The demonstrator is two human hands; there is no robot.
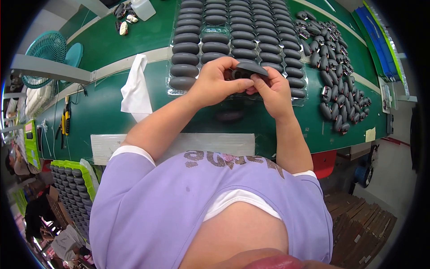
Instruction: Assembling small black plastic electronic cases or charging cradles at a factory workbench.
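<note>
Both my hands hold up a dark grey oval case (251,67) over the near edge of a clear plastic tray (216,30). It looks opened, with its lid tilted up and dark hollows showing underneath. My left hand (217,83) grips the left end, thumb along the front. My right hand (274,92) pinches the right end between thumb and fingers. Some fingertips are hidden behind the case. Rows of similar dark cases (183,58) fill most of the tray, and one slot in the second column shows bare plastic.
Many loose dark cases (333,78) are heaped at right on the green table (295,134). A white cloth (135,89), yellow-handled pliers (66,117) and a teal fan (45,49) are at left. A white strip (105,145) lines the front edge; a green crate (92,188) stands lower left.
</note>
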